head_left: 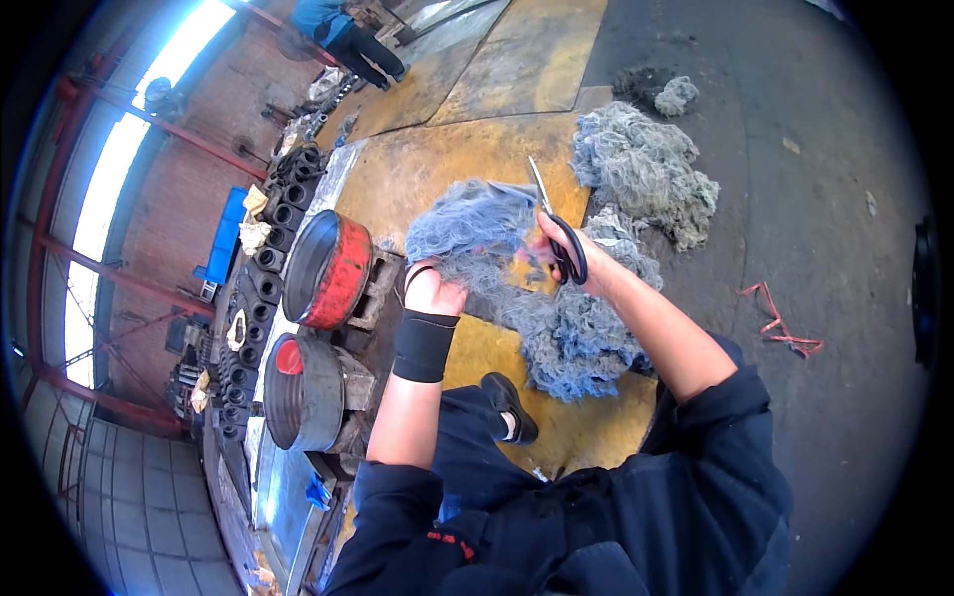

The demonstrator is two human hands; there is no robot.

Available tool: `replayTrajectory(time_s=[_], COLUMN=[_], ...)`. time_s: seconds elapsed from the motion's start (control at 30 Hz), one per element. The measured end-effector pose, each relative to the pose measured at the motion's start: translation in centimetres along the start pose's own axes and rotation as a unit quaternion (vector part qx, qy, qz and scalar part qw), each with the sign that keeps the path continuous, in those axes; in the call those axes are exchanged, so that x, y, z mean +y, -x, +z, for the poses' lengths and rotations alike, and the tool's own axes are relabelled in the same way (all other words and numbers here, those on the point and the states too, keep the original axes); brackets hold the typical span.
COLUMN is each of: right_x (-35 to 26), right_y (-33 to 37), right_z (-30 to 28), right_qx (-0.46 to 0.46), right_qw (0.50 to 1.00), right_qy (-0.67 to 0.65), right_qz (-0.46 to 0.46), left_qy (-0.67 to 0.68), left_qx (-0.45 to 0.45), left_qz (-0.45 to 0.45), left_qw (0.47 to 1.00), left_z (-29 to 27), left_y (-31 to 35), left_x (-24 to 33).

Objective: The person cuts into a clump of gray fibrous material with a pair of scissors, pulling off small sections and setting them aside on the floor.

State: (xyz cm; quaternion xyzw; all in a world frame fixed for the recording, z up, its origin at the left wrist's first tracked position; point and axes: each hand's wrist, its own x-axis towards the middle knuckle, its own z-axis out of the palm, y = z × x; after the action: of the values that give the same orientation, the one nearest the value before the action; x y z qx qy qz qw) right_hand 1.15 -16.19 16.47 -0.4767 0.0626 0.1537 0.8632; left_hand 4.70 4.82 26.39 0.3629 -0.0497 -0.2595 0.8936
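Observation:
My left hand, with a black wrist wrap below it, is closed on a clump of blue-grey tangled fibre; the fibre hides most of its fingers. In my right hand is a pair of scissors with black handles. Its blades point up and away, just right of the raised clump; whether they are parted is hard to make out. Below the hands more loose fibre lies in a heap. A larger grey fibre pile lies farther off to the right.
Left of me stand a red round drum and a grey one. Behind them runs a row of dark metal rings. Red strapping lies on the floor at right. A person stands at the far end of the yellow sheets.

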Motion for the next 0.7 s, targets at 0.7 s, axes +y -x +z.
replayTrajectory(time_s=[0.7], right_x=[-0.6], right_y=[0.7], right_z=[-0.6], right_qx=[0.013], right_qw=[0.999], right_qy=[0.01], right_qz=[-0.029], left_qy=[-0.425], left_qx=[0.094], left_qz=[0.191], left_qw=[0.88], left_z=[-16.6], left_y=[-4.4], left_x=[5.8])
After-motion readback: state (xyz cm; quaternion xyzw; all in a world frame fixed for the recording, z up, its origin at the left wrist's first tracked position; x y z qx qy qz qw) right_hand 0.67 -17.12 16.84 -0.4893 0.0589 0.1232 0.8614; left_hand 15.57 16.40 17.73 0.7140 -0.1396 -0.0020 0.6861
